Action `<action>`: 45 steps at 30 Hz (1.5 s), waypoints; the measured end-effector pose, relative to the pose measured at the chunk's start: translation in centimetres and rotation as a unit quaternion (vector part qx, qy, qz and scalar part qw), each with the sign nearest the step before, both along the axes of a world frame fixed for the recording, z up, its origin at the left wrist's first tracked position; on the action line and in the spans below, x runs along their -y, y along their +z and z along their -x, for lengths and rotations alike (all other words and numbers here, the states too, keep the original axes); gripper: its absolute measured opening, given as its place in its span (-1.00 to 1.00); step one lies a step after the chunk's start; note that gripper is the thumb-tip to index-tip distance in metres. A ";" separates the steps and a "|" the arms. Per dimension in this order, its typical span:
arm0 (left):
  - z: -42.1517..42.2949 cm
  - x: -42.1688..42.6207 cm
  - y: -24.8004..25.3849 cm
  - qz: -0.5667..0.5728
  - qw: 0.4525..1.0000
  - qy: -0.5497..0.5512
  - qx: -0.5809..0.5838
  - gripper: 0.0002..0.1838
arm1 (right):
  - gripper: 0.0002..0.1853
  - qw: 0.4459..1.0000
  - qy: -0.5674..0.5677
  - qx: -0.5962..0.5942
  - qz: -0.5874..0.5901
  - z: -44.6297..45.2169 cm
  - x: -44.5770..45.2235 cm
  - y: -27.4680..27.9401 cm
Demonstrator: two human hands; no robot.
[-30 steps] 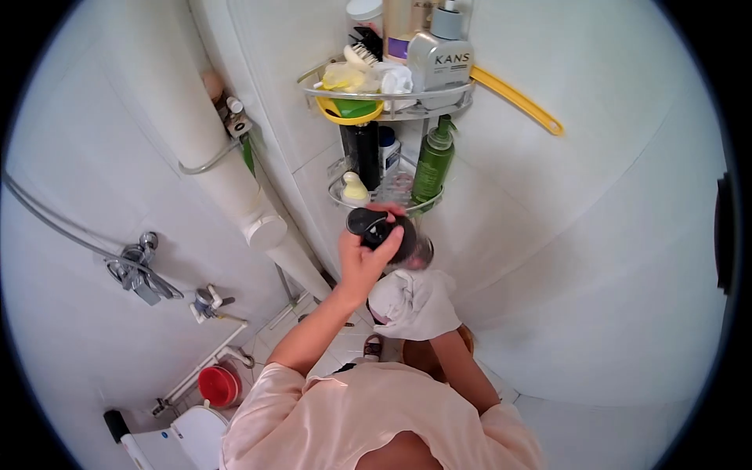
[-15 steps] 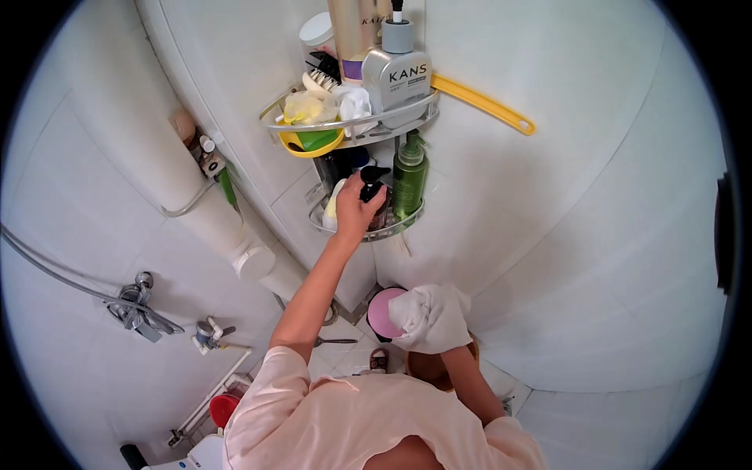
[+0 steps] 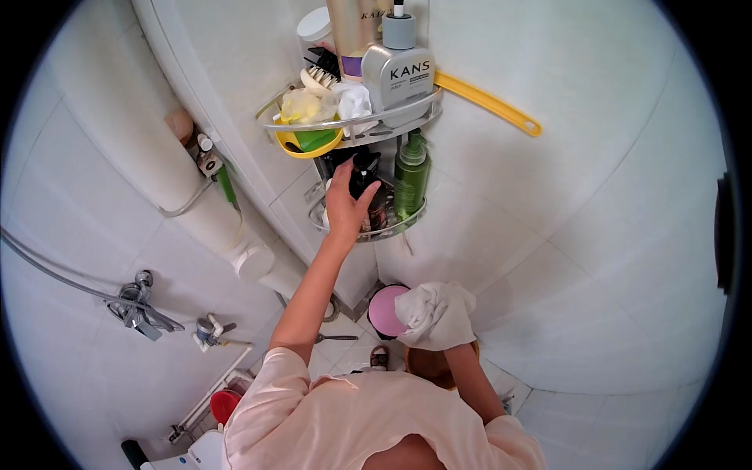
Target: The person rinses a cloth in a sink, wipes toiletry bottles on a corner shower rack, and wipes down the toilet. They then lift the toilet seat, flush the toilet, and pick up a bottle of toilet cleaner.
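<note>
Black plastic tops the pump btl (image 3: 379,213), on the rack's lower shelf (image 3: 389,233) just beside the green btl (image 3: 410,188); L hand (image 3: 348,205) is at its near side, thumb & fingers spread, not clenched; can't tell if any fingertip touches; R hand's under the white cloth (image 3: 437,317), so can't tell its grip; risk: a sideways nudge from L hand could tip the pump btl into the green btl or over the low rail, prob. b/c the shelf's crowded; looks: dark, glossy body, partly hidden by L hand.
</note>
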State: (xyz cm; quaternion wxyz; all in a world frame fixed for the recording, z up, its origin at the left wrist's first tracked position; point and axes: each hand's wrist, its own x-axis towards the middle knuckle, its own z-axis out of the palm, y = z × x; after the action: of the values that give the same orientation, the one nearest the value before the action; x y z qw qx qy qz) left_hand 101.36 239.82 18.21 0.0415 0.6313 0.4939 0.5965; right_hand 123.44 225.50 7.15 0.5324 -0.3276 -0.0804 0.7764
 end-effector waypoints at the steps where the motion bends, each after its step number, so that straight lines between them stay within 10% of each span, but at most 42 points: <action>1: 0.0 0.4 0.3 0.001 1.000 -0.002 0.015 -0.46 | -0.65 0.999 -0.019 0.025 0.003 -0.2 -0.1 -0.8; 5: 1.6 1.4 -1.1 -0.071 0.987 -0.068 0.123 -0.62 | -0.62 0.961 0.018 0.257 -0.105 -0.8 -0.5 -4.7; 9: 3.5 3.0 -1.7 -0.066 0.970 -0.089 0.216 -0.72 | -0.60 0.744 0.152 0.565 -0.323 -2.1 -1.2 -7.0; 12: 4.8 3.4 -2.1 -0.076 0.963 -0.099 0.239 -0.73 | -0.66 0.988 0.009 -0.038 -0.151 -3.7 -2.1 -12.5; 16: 4.7 4.2 -1.8 -0.067 0.959 -0.107 0.255 -0.74 | -0.60 0.961 0.069 0.166 -0.208 -2.5 -1.4 -8.0; 24: -0.7 6.4 -1.7 -0.108 0.985 -0.120 0.056 -0.64 | -0.56 0.994 0.028 0.018 -0.107 -2.8 -0.8 -6.9; 32: -10.5 0.4 -2.9 0.052 0.998 0.017 0.042 0.05 | -0.54 0.997 -0.009 0.024 -0.066 -2.1 1.2 -0.7; 40: -10.9 -3.7 -2.2 0.044 0.994 0.058 0.084 -0.15 | -0.58 0.990 -0.043 0.063 -0.120 -5.2 0.9 -1.9; 45: -12.4 -0.3 0.8 -0.100 0.994 0.015 0.036 -0.25 | -0.59 0.903 -0.099 0.300 -0.291 -7.1 -0.8 3.3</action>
State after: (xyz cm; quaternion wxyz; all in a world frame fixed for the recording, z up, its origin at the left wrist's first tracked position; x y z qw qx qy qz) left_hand 113.81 240.11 19.03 -0.0128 0.6027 0.4397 0.6658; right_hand 130.53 226.31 10.48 0.6288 -0.3814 -0.4258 0.5271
